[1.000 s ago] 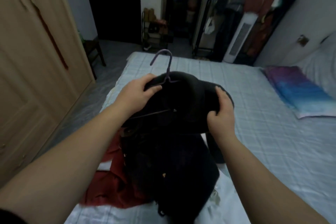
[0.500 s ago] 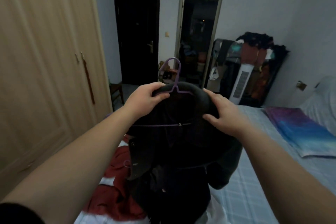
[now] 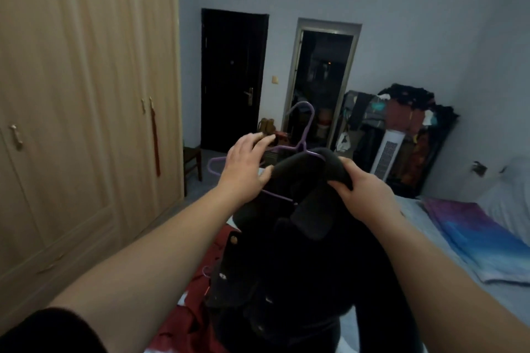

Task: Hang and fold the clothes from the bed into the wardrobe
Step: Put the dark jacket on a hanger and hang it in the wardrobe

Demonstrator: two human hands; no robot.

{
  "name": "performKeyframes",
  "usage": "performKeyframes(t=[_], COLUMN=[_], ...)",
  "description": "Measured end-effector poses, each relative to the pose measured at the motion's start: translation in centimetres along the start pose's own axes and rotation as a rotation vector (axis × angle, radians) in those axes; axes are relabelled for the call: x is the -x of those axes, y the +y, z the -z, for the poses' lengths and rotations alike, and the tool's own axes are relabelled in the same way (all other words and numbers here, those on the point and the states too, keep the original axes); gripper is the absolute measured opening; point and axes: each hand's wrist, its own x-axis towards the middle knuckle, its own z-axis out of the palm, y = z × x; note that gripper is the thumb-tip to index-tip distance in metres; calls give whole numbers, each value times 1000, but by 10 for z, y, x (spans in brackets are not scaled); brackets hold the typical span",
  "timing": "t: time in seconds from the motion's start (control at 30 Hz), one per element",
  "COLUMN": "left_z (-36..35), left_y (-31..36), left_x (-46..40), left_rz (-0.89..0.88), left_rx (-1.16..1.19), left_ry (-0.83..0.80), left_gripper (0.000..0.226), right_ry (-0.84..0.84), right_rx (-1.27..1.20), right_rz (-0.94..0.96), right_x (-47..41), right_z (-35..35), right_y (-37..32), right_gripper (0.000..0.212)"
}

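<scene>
**Black garment half on hanger, held over bed**

Wardrobe (image 3: 86, 112) far left, doors closed, cut off by frame. Left hand (image 3: 246, 167) over the purple hanger (image 3: 301, 149), fingers mostly straight, thumb near the garment; real grip hard to tell. Hanger's left end bare, right end hidden under cloth. Right hand (image 3: 361, 192) grips a fold of the black garment (image 3: 309, 238); lower part dark, shape unclear. Red cloth (image 3: 200, 281) beneath on the bed (image 3: 430, 243), partly hidden.

Dark door (image 3: 233, 77), white fan (image 3: 387, 156).
</scene>
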Motion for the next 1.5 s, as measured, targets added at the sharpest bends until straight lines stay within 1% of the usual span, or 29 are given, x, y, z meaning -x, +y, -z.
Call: performKeyframes(t=[0.07, 0.1, 0.13, 0.2, 0.27, 0.3, 0.37, 0.4, 0.43, 0.47, 0.53, 0.63, 0.7, 0.77, 0.8, 0.87, 0.9, 1.0, 1.07, 1.17, 1.3, 1.33, 1.43, 1.5], left_z=[-9, -16, -24, -40, -57, -63, -73, -75, -78, -81, -87, -93, -85, -67, -56, -32, -21, 10, 30, 51, 58, 58, 48, 42], left_y=[-16, -25, -33, -46, -55, -57, -58, -57, -56, -55, -57, -73, -88, -102, -110, -121, -125, -129, -128, -126, -120, -120, -124, -127], left_x=[24, 37, 50, 70, 79, 79, 73, 69, 64, 61, 57, 55, 48, 29, 20, 0, -10, -42, -58, -72, -81, -81, -74, -71], left_rz=[69, 131, 207, 321, 369, 371, 364, 367, 365, 362, 332, 243, 270, 317, 308, 228, 188, 82, 29, -28, -65, -64, -53, -22], left_rx=[140, 195, 244, 319, 349, 334, 310, 313, 332, 360, 413, 456, 496, 537, 567, 613, 592, 373, 346, 340, 154, 91, -127, -199], left_ry=[98, 146, 160, 72, -128, -253, -465, -528, -557, -565, -551, -482, -417, -353, -320, -252, -217, -136, -184, -320, -346, -324, -180, -163], left_gripper=[60, 56, 51, 41, 37, 45, 79, 93, 101, 104, 98, 68, 51, 43, 40, 37, 38, 36, 32, 26, 21, 19, 18, 20], right_ry=[1, 6, 15, 37, 44, 39, 21, 16, 11, 7, -4, -21, -33, -23, -29, -43, -49, -73, -84, -74, -61, -70, -82, -83], right_rx=[2, -6, -19, -62, -102, -115, -133, -143, -155, -167, -196, -245, -272, -300, -321, -355, -364, -367, -333, -261, -104, -60, 110, 260], right_rz=[-45, -64, -76, -100, -120, -123, -124, -125, -122, -116, -103, -75, -61, -73, -76, -76, -71, -43, -46, -40, -39, -42, -80, -94], right_x=[-3, -5, -6, -7, -7, -6, -6, -6, -6, -5, -3, 1, 8, 13, 15, 17, 16, 14, 12, 5, -5, -8, -15, -21], right_z=[-2, -3, -5, -7, -7, -7, -5, -4, -3, -2, 1, 8, 14, 19, 20, 21, 22, 25, 28, 33, 39, 40, 42, 43], right_y=[0, 0, 0, -2, -6, -9, -15, -17, -19, -20, -20, -14, -11, -7, -5, -6, -6, -3, -4, -3, -13, -17, -29, -36], right_gripper=[46, 46, 46, 46, 45, 44, 42, 42, 42, 42, 41, 45, 55, 67, 72, 78, 80, 78, 72, 67, 71, 68, 55, 52])
